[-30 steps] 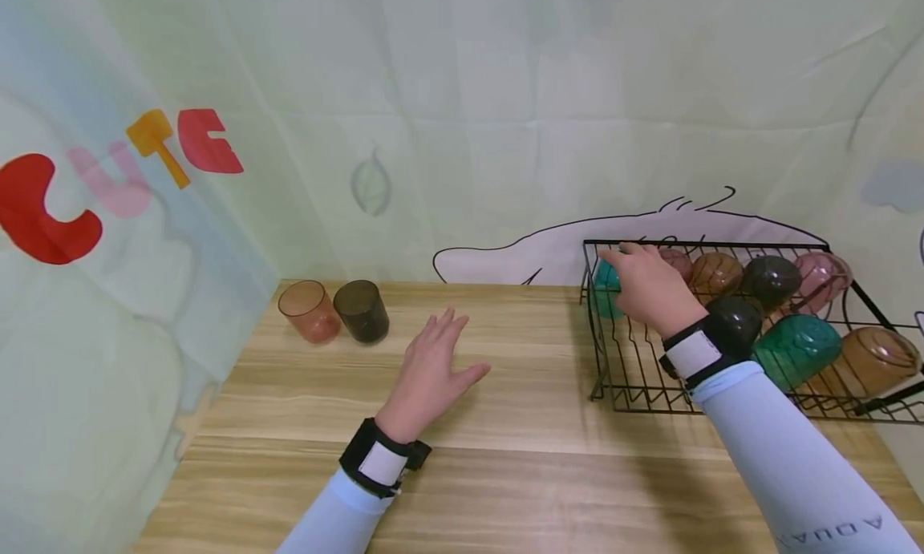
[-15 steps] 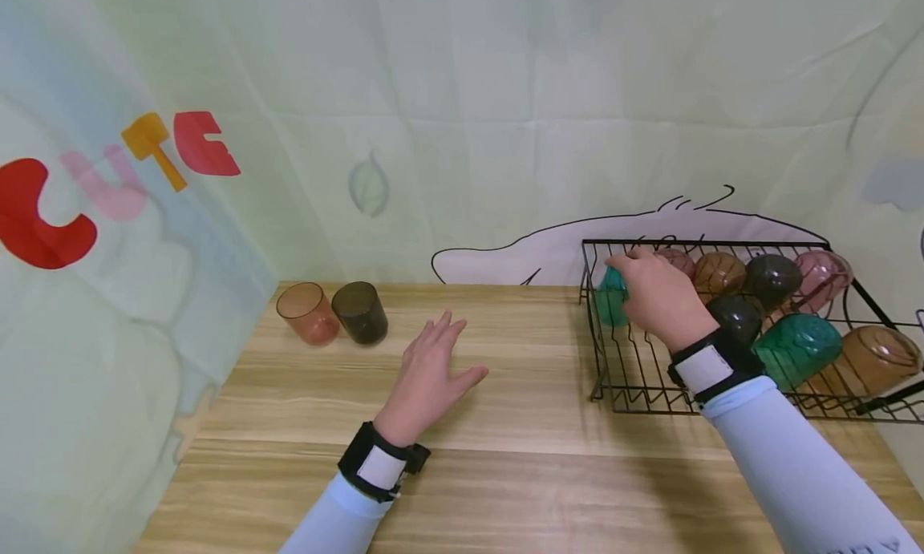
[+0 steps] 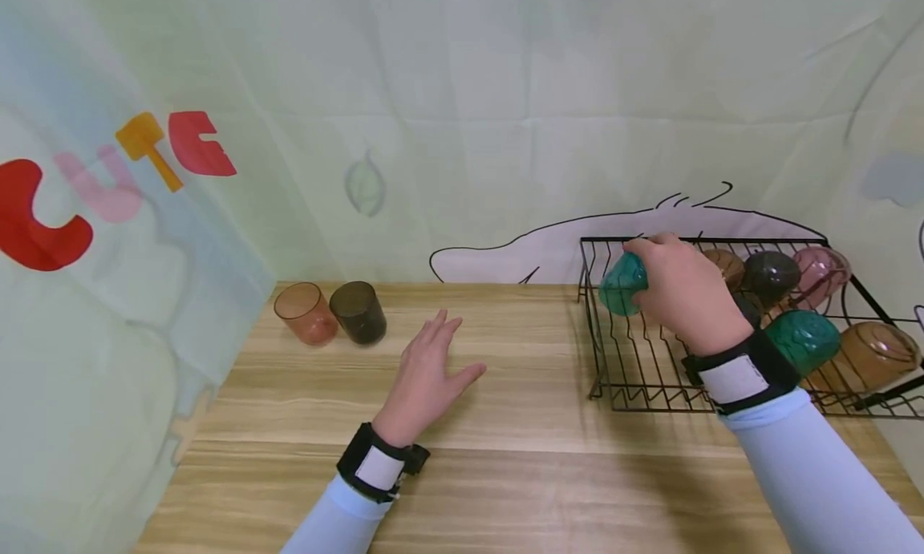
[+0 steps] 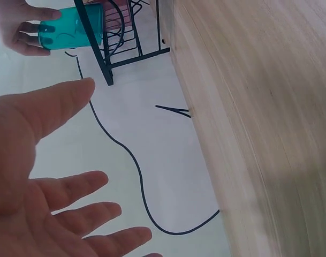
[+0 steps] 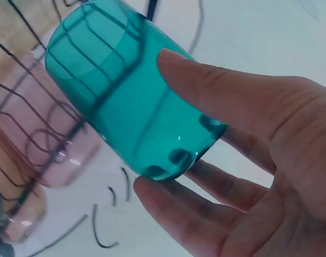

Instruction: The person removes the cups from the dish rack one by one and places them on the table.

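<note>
Right hand (image 3: pixel 689 293) grips 1 teal glass (image 3: pixel 621 287) | table (image 3: pixel 530 361): 2 glasses (image 3: pixel 359 317)

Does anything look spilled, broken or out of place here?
Nothing stands out: no spill or breakage shows, though fine cracks could escape notice. The right hand grips a teal glass near its base; a salmon glass and dark glass stand upright on the table.
</note>
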The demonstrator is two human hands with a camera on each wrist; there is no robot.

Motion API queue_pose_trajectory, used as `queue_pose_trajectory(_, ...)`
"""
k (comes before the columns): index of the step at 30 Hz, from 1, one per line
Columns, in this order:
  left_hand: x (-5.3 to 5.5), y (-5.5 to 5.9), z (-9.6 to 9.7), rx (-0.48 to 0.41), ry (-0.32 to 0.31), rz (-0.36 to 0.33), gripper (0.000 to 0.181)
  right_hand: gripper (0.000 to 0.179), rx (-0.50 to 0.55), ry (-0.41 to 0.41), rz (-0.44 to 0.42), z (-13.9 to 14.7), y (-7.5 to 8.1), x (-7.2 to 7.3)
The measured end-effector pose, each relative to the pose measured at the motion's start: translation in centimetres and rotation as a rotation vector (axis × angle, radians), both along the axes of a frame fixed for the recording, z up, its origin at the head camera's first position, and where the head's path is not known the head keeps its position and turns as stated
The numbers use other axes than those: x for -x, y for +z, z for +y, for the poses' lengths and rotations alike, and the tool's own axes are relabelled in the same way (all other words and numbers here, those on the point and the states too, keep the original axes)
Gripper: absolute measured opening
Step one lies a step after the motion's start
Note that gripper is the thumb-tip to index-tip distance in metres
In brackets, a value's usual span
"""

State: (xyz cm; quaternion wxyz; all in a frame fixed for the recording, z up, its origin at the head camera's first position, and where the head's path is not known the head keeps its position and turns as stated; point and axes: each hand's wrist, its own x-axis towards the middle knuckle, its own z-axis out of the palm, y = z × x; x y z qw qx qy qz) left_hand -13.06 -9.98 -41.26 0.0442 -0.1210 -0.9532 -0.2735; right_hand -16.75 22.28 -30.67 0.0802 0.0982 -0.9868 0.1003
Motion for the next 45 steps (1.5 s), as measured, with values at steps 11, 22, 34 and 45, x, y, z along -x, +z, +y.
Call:
queue_pose_trajectory(11, 0.2, 0.3, 0.1, -0.158, 0.045, -0.072, 0.072, 0.068, 0.09, 0.008, 0.233, -1.6, 1.7, -1.7)
queue_pose_trajectory(22, 0.1, 1.1, 0.9, -0.264, 0.162, -0.039, 0.067, 0.071, 0.225, 0.061, 0.331, -5.3, -0.8, -3.0)
queue_pose_trajectory(34, -0.4, 1.4, 2.3, -0.331, 0.142, -0.119, 0.065, 0.066, 0.444, 0.068, 0.351, -9.6, -4.7, -4.1)
queue_pose_trajectory(45, 0.1, 1.6, 2.8, -0.407, 0.078, -0.109, 0.069, 0.063, 0.559, 0.126, 0.381, -11.1, -6.6, -4.5)
